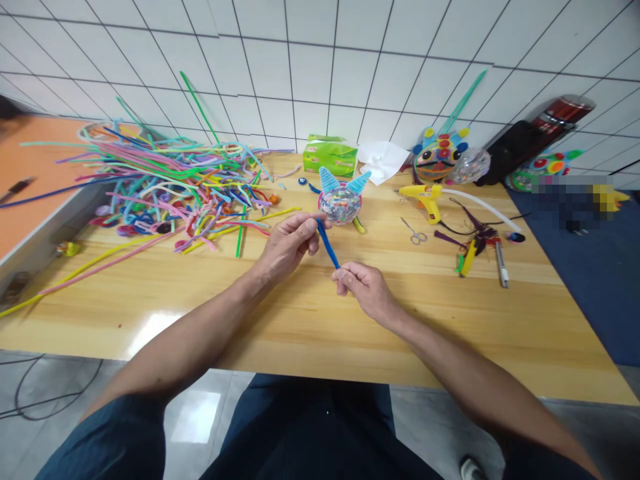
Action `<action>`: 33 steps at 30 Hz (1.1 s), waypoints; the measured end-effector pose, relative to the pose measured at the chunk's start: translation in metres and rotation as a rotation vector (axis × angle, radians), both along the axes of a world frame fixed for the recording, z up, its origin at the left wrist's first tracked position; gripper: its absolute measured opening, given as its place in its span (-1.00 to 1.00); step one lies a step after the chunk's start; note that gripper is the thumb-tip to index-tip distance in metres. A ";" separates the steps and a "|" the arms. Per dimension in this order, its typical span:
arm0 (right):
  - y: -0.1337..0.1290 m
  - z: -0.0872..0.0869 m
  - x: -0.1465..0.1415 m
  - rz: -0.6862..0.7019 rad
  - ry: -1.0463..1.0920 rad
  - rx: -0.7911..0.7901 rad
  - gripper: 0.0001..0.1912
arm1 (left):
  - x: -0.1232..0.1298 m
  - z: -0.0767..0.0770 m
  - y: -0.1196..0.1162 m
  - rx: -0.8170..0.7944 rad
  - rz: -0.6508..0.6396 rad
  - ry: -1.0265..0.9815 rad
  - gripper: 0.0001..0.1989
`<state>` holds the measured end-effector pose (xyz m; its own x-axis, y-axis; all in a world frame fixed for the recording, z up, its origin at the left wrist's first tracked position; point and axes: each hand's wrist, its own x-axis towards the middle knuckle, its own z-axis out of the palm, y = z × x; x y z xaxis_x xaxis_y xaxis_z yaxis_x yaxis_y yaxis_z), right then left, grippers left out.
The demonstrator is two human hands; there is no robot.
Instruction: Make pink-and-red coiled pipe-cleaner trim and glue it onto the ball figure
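A short blue pipe cleaner [328, 244] runs slanting between my two hands above the table. My left hand [293, 241] pinches its upper end between thumb and fingers. At the lower end, my right hand [361, 285] is closed on it in the same way. Just beyond my hands sits a clear, shiny rounded craft piece [341, 203] with a pink rim and two light-blue pointed ears. A yellow strip [359, 225] lies beside its base, and a small blue button-like disc [302, 181] is to its left.
A tangled heap of coloured pipe cleaners [175, 180] covers the left side. Along the wall stand a green tissue pack [330, 157], a decorated face craft [437, 160] and a dark red flask [563, 120]. Small scissors [415, 233], a yellow glue gun [424, 200] and a cutter knife [502, 265] lie right.
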<state>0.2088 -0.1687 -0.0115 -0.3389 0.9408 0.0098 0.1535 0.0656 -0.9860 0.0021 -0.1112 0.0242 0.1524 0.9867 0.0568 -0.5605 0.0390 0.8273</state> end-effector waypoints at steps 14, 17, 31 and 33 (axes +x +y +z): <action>0.001 -0.004 0.000 -0.011 -0.005 0.026 -0.68 | 0.000 0.003 0.000 0.006 -0.011 0.007 -0.54; 0.000 -0.005 0.000 -0.003 -0.004 0.026 -0.68 | 0.001 0.003 0.001 -0.004 -0.008 0.005 -0.53; -0.003 0.002 -0.006 0.032 -0.020 0.007 -0.70 | 0.005 0.001 -0.001 -0.109 0.060 -0.013 -0.62; -0.003 0.005 -0.006 0.027 -0.025 0.007 -0.70 | 0.006 0.004 -0.001 -0.152 0.067 -0.027 -0.69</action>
